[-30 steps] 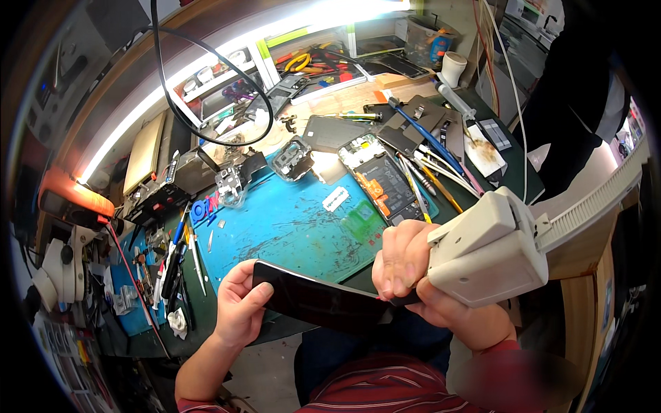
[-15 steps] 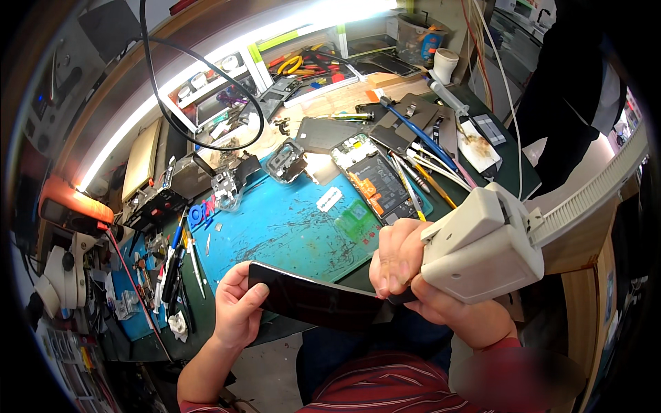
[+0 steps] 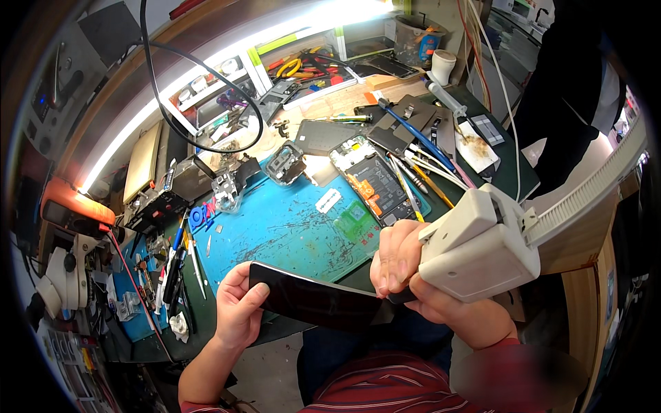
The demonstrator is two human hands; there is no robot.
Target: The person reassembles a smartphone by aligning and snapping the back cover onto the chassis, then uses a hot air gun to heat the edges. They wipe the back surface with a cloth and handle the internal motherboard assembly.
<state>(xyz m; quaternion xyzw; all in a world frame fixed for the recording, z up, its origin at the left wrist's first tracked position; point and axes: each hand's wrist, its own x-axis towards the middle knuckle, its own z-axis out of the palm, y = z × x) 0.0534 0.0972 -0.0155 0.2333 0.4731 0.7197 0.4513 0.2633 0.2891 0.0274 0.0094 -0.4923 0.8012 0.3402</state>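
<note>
- Left hand (image 3: 238, 301): grip clamped on the left end of a black phone-shaped slab (image 3: 313, 296), thumb on the upper face, fingers behind. Same hold as in both earlier frames.
- Slab position: held in the air at the near edge of the counter (image 3: 508, 177), between the two hands, glossy face up and tilted. Its tilt matches the earlier frames closely.
- Right hand (image 3: 399, 261): grip together on a small dark piece (image 3: 403, 297) at the slab's right end. Cannot tell whether the piece is part of the slab. Finger pose essentially unchanged.
- Off-white housing (image 3: 482, 255) with a ribbed strap (image 3: 585, 199): covers part of the right hand from this angle; contact cannot be told. Sits slightly further left in the view than one second ago.
- Blue mat (image 3: 275, 234): razor-blade-shaped piece (image 3: 328, 200), green translucent piece (image 3: 356, 221) and opened phone (image 3: 377, 186) keep their arrangement. All appear a little further left than in the first frame, shifting together with the background; very little shift over the last half second.
</note>
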